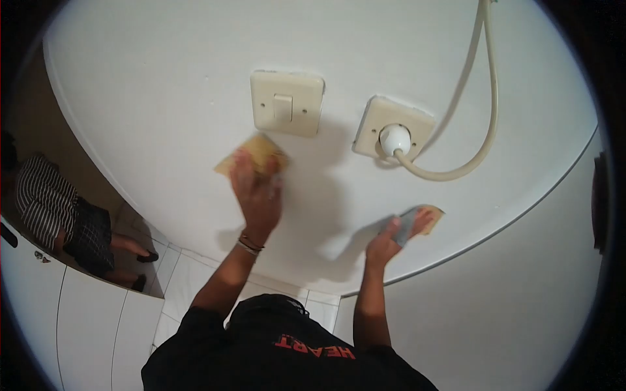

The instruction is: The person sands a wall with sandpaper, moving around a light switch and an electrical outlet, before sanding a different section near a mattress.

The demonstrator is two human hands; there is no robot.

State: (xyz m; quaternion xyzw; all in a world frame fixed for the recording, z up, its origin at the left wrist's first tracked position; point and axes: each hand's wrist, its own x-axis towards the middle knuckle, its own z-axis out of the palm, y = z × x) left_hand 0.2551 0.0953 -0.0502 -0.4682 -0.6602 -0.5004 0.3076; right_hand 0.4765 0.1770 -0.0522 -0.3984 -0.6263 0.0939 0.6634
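1. Far left of the switch (287, 103), beyond the edge of the wall (163, 111), another person (47, 195) in a striped top shows.
2. Just below the switch and to its left, the left hand (256, 186) has its grip on a yellow sheet (264, 148), fingers laid over it against the wall; blur hides their detail. The step in hand looks like rubbing the wall.
3. Right of the switch sits a socket (417, 120) with a plug (395, 139) in it.
4. Below and right of the switch, the right hand (383, 247) grips a grey-and-tan sheet (407, 225) between thumb and fingers.
5. Farthest right of the switch, a cord (493, 85) loops to the plug. The next stroke probably calls for flat, even pressure, clear of switch, plug and cord.
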